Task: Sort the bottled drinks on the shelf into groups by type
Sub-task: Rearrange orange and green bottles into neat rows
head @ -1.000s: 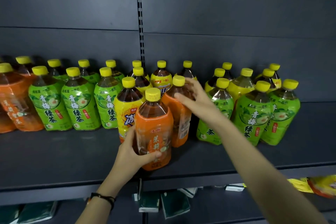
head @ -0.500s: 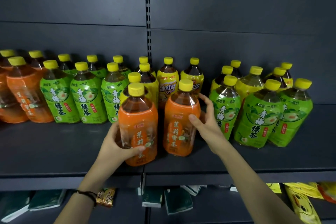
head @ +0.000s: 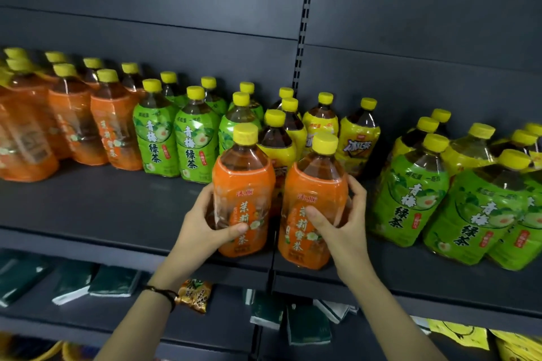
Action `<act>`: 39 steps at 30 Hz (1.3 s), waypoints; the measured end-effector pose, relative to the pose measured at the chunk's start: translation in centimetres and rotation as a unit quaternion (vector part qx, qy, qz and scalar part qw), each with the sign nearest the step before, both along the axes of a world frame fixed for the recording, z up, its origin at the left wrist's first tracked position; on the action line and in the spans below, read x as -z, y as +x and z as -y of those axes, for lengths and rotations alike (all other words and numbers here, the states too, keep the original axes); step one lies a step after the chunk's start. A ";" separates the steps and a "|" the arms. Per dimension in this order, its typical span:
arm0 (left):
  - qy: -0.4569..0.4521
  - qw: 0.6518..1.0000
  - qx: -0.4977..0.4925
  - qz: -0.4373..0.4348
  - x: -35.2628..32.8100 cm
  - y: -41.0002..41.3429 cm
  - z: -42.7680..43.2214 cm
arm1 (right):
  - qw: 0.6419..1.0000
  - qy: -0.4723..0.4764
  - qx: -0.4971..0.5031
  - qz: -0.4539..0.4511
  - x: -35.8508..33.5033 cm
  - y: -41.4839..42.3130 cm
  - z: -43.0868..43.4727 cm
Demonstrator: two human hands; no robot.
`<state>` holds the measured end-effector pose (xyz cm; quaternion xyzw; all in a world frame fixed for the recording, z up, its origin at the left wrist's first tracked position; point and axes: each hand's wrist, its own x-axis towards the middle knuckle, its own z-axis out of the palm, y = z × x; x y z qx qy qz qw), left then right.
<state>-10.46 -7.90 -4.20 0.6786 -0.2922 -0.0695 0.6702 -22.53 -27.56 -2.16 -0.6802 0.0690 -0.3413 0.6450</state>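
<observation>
Dark shelf point(head: 117, 208) across mid-frame, orange row point(head: 73, 132) at frame left, and up front at centre 2 orange-label bottles upright side by side: left hand point(head: 201, 226) grips the frame-left bottle point(head: 243, 179), right hand point(head: 343, 231) the frame-right bottle point(head: 315, 184), fingers point(head: 356, 193) curled round both.

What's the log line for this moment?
left hand grips left orange bottle | right hand grips right orange bottle | shelf mixed

With arms outstretched, left hand point(head: 203, 227) and right hand point(head: 343, 230) grip, fingers point(head: 356, 189) curled
</observation>
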 end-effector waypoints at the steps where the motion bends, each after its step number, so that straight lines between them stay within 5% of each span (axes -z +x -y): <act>1: 0.000 1.000 -0.004 0.005 0.0 0.2 -0.6 | 1.000 -0.001 -0.010 -0.004 -0.1 0.4 -0.8; 19: 0.005 0.997 -0.073 0.008 0.7 13.2 -19.0 | 0.997 -0.008 -0.068 -0.034 0.6 15.9 -18.5; 30: 0.045 0.987 -0.151 0.043 0.8 22.5 -26.1 | 0.999 -0.027 -0.002 -0.037 0.8 23.2 -26.1; 33: 0.109 0.967 -0.208 0.095 0.6 23.2 -26.7 | 0.999 -0.020 -0.007 -0.037 0.6 24.3 -27.3; 36: 0.189 0.913 -0.315 0.180 -0.1 22.9 -26.7 | 0.998 -0.027 -0.015 -0.048 0.5 25.2 -28.1; 39: 0.170 0.877 -0.398 0.210 -0.1 23.4 -26.8 | 0.999 -0.020 0.006 -0.046 0.4 25.6 -29.0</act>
